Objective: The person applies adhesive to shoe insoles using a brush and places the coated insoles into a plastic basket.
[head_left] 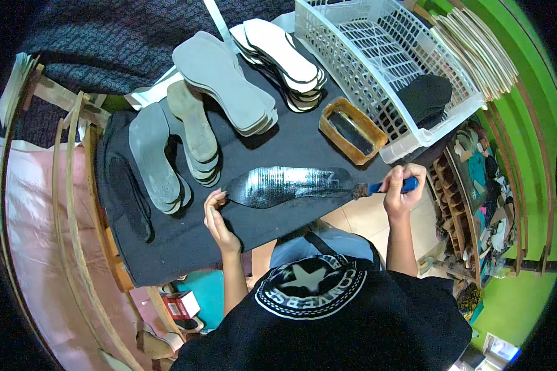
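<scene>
A black sole-shaped insole (pixel 291 187), its surface shiny as if wet, lies across the dark cloth-covered table (pixel 185 247) in front of me. My left hand (pixel 220 219) is closed at its left end, fingertips on the edge. In my right hand (pixel 403 185) is the blue handle of a brush (pixel 375 188), fingers wrapped round it. The brush's dark head (pixel 359 191) meets the right end of the insole; its bristles are hard to make out. Just behind it stands a brown-rimmed rectangular tub (pixel 329 127) with a dark inside.
Stacks of grey insoles (pixel 220 77), white insoles (pixel 281 52) and worn grey insoles (pixel 148 148) lie at the back and left. A black insole (pixel 130 198) lies at the left edge. A white plastic crate (pixel 408 145) holding a black item stands back right, beside a cluttered wooden rack (pixel 455 216).
</scene>
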Tool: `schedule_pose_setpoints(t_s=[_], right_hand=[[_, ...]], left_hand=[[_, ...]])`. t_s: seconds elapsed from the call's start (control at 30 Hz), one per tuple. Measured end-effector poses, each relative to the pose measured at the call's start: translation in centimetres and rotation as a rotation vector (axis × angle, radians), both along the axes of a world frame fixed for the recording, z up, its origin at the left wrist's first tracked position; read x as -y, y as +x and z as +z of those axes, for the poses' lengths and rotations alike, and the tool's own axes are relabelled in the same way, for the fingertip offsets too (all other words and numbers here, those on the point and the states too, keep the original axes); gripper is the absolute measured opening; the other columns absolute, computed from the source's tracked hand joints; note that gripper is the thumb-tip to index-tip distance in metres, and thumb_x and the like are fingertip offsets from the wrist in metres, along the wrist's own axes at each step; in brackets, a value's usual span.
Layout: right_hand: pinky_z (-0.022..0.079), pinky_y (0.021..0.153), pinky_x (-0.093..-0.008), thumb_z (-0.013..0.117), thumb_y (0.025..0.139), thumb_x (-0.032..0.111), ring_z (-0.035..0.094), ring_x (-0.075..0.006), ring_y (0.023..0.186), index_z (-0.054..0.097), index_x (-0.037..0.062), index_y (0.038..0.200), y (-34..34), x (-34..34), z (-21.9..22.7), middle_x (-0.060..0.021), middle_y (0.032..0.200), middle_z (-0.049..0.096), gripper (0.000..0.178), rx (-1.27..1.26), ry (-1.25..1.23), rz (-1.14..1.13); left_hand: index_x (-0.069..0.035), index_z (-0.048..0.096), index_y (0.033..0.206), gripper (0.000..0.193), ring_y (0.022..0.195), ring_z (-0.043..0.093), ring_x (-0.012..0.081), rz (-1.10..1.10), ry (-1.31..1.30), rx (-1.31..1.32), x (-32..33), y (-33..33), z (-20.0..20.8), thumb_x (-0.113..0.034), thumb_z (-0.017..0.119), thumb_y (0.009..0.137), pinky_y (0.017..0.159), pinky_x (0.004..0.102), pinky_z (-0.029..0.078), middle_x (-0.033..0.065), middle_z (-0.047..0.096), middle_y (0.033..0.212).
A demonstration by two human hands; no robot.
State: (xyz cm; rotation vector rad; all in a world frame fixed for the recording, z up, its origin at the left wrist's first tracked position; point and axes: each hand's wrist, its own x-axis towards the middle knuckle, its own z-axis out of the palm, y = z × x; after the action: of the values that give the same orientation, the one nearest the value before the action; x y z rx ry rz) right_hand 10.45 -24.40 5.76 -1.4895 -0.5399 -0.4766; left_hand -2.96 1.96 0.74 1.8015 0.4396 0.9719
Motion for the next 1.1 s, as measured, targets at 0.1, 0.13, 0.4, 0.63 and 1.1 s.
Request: schedule_pose_setpoints(t_s=[0.1,0.13,0.4,0.63,1.1], right_hand=[[0.035,0.037,-0.0209,0.039,0.083,-0.002,0.04,-0.0091,0.04,0.03,0.0046,0.083,-0.1,-1.2,0.1,-0.0041,0.055,0.039,0.012,0.079,0.125,0.076],[0.035,0.036,-0.021,0.04,0.083,0.0,0.041,-0.0096,0.04,0.032,0.0034,0.083,-0.4,-2.4,0.2,-0.0032,0.053,0.038,0.009,0.105,0.185,0.089],[0.039,0.039,-0.0242,0.046,0.08,-0.001,0.048,-0.0129,0.041,0.039,0.001,0.081,-0.4,-3.5,-1.0,-0.0061,0.054,0.049,0.008,0.134,0.014,0.202],[0.035,0.035,-0.0233,0.041,0.083,0.0,0.044,-0.011,0.038,0.036,0.0003,0.081,0.1,-1.9,-0.1,-0.0036,0.049,0.043,0.005,0.178,-0.002,0.206],[0.032,0.039,-0.0185,0.037,0.089,0.012,0.039,-0.0075,0.04,0.033,0.0017,0.081,0.8,-1.3,-0.4,-0.0047,0.05,0.043,0.014,-0.016,0.157,0.111]], left_hand=[[0.007,0.051,0.091,0.041,0.08,0.049,0.0208,-0.013,-0.002,-0.007,0.0,0.2,-0.2,-0.026,0.026,0.085,0.074,0.0305,0.038,0.0166,0.052,0.098],[0.006,0.051,0.091,0.041,0.082,0.049,0.0209,-0.022,-0.013,-0.013,0.0,0.1,-0.4,-0.025,0.025,0.086,0.075,0.0307,0.038,0.0167,0.051,0.099],[0.006,0.052,0.091,0.041,0.084,0.049,0.0215,-0.02,0.027,-0.032,0.0,0.0,-0.3,-0.023,0.023,0.088,0.077,0.0314,0.038,0.0163,0.051,0.101],[0.006,0.052,0.091,0.04,0.083,0.049,0.0217,-0.015,0.043,-0.038,-0.1,-0.1,-0.2,-0.022,0.023,0.088,0.076,0.0312,0.038,0.0169,0.051,0.099],[0.006,0.052,0.091,0.04,0.083,0.049,0.0216,-0.019,0.024,-0.039,0.0,0.0,0.0,-0.023,0.024,0.087,0.076,0.0313,0.037,0.0166,0.051,0.099]])
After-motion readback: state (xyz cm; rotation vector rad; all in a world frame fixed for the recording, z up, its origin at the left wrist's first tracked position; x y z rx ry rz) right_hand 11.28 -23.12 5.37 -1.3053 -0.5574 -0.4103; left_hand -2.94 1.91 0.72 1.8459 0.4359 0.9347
